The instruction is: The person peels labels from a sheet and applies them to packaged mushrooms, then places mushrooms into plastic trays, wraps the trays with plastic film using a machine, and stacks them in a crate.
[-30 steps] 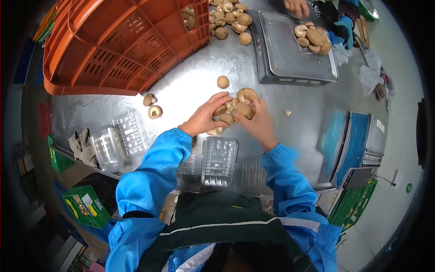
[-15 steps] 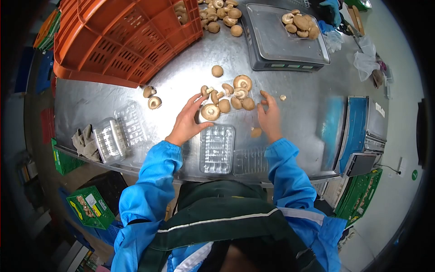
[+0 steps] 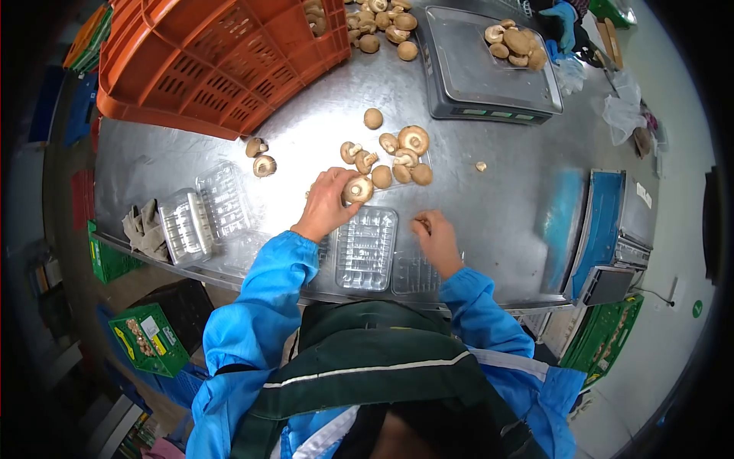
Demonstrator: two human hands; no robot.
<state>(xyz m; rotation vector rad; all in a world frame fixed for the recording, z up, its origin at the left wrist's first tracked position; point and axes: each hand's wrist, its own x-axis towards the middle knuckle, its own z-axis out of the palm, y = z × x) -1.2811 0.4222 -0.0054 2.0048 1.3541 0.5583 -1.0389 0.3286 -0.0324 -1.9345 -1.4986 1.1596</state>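
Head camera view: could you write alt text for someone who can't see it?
A person's left hand grips a mushroom at the far edge of an empty clear plastic tray on a steel table; the right hand curls beside it. Loose mushrooms and an orange crate lie beyond.

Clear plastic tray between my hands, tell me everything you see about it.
The clear rectangular plastic tray is thin, see-through, ribbed on the floor, and looks empty. It lies flat near the front edge of the shiny steel table. The left hand, gripping a brown mushroom, is at its far left corner; a second clear tray lies beside it.
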